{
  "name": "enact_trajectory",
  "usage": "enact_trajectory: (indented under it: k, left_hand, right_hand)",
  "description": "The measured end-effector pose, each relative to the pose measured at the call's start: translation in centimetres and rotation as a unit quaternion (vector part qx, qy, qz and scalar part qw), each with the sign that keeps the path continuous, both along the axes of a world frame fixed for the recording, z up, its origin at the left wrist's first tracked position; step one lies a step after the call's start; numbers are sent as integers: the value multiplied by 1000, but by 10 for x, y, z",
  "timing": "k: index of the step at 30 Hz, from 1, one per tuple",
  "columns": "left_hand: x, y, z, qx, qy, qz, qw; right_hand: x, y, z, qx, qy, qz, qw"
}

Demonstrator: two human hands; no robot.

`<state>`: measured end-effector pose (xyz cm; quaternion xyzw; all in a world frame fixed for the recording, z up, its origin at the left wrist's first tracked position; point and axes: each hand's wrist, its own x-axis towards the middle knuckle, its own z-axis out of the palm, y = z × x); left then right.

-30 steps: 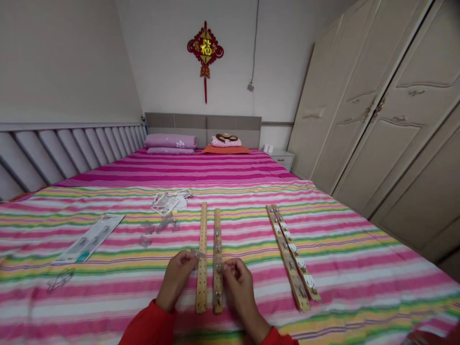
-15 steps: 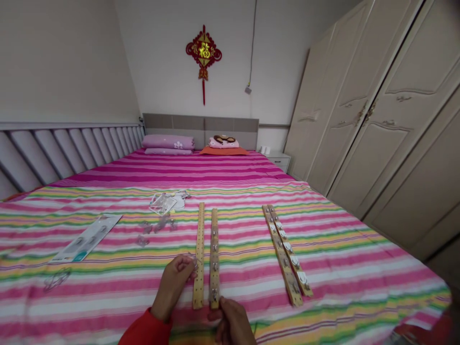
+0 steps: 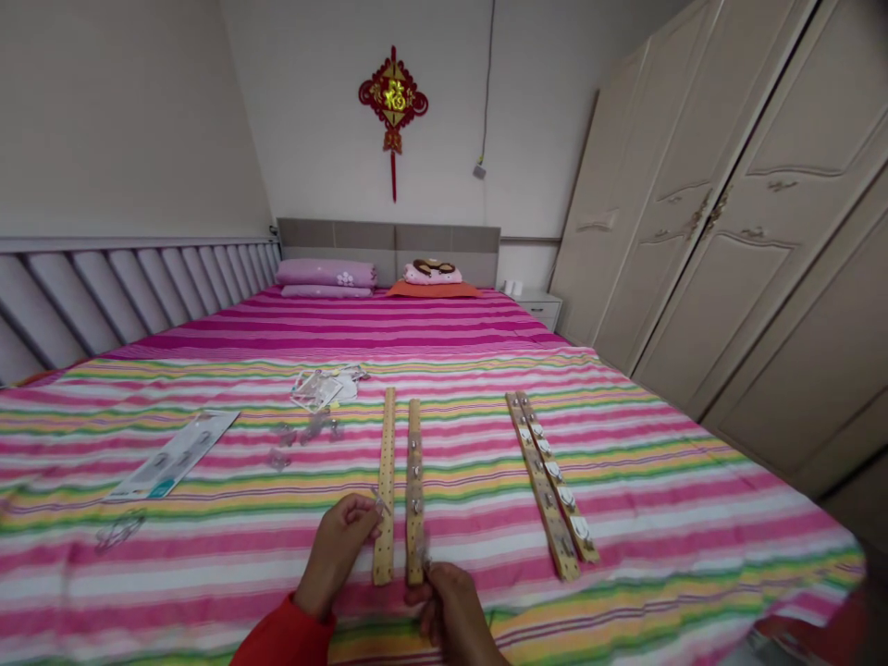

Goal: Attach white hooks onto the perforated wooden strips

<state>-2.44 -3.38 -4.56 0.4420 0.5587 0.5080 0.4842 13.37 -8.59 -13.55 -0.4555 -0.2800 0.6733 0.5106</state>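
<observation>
Two narrow wooden strips lie side by side in front of me, a left strip with rows of holes (image 3: pixel 384 462) and a right strip (image 3: pixel 414 416) bearing several clear-backed metal hooks (image 3: pixel 416 472). My left hand (image 3: pixel 339 541) is closed in a pinch on a small, thin, clear piece (image 3: pixel 379 499), held at the left strip's edge; its exact kind is hard to make out. At the near end of the right strip, my right hand (image 3: pixel 454 606) pinches a small clear hook (image 3: pixel 423 549), blurred and tilted at the strip's side.
Two more strips with hooks (image 3: pixel 548 499) lie to the right, one carrying white round pieces (image 3: pixel 567 498). Left are loose clear hooks (image 3: pixel 315 425), packaging (image 3: pixel 319 388), a long hook card (image 3: pixel 177 458) and a thin wire bundle (image 3: pixel 120 529). Everything rests on a striped sheet (image 3: pixel 277 592).
The nearest hook on the right strip has shifted out of its upright place toward my right fingers, which have moved slightly up. My left hand stays nearly still; its clear piece has turned.
</observation>
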Motion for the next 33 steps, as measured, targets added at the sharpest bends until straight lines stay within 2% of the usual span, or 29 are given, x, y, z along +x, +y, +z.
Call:
enact_trajectory:
  k: [5, 9, 18, 22, 27, 33]
  left_hand:
    - [-2, -3, -10, 5, 9, -10, 1000]
    - [-4, -6, -16, 4, 13, -12, 1000]
    - [-1, -12, -19, -16, -6, -21, 1000]
    - [-2, -13, -22, -17, -13, -19, 1000]
    - [-2, -14, -25, -24, -14, -26, 999]
    - [-1, -17, -22, -28, -7, -35, 999]
  right_hand:
    - [2, 2, 5, -7, -43, -6, 999]
    - [1, 4, 7, 16, -74, -23, 997]
    - [1, 7, 14, 70, -114, -51, 990]
    - [4, 10, 20, 132, -168, -73, 974]
    - [6, 12, 22, 173, -247, -30, 953]
    - [4, 10, 16, 188, -342, -5, 921]
